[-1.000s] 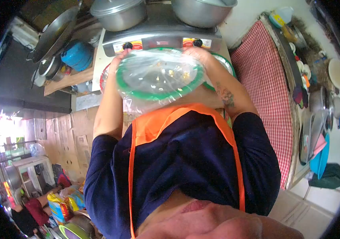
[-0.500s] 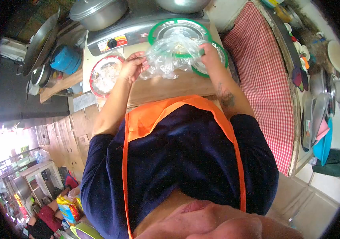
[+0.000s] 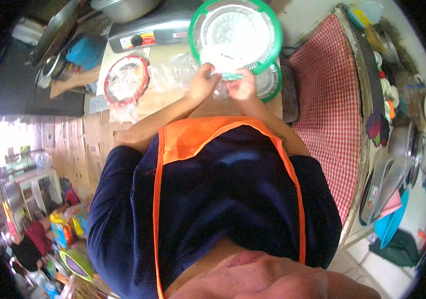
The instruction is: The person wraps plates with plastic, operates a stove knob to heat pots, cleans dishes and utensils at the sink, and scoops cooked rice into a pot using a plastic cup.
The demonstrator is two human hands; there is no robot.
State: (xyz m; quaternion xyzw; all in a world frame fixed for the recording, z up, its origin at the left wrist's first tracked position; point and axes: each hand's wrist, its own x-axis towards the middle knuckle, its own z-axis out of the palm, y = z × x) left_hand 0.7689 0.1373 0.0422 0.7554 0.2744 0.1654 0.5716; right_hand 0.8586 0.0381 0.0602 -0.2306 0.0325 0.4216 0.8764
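Note:
Both my hands meet at the near edge of a large round tray (image 3: 238, 27) with a green rim and a shiny, glaring middle. My left hand (image 3: 204, 83) pinches the left part of that edge, and my right hand (image 3: 243, 85) grips it just to the right. A second green-rimmed tray (image 3: 270, 82) lies partly under it at the right. Clear crumpled plastic (image 3: 173, 71) rests left of my hands. Farther left lies a red-rimmed round tray (image 3: 126, 80) with whitish contents under plastic.
Behind stand a gas stove (image 3: 160, 35) and a metal pot (image 3: 125, 7). A red checked cloth (image 3: 325, 109) hangs at the right, beside a counter with dishes and a blue basin (image 3: 390, 222). A wok (image 3: 56, 35) is at the upper left. A person (image 3: 28, 249) is at the lower left.
The large green-rimmed tray is now raised and tilted in my hands. My hands have come together, and the crumpled plastic now lies on the table at their left.

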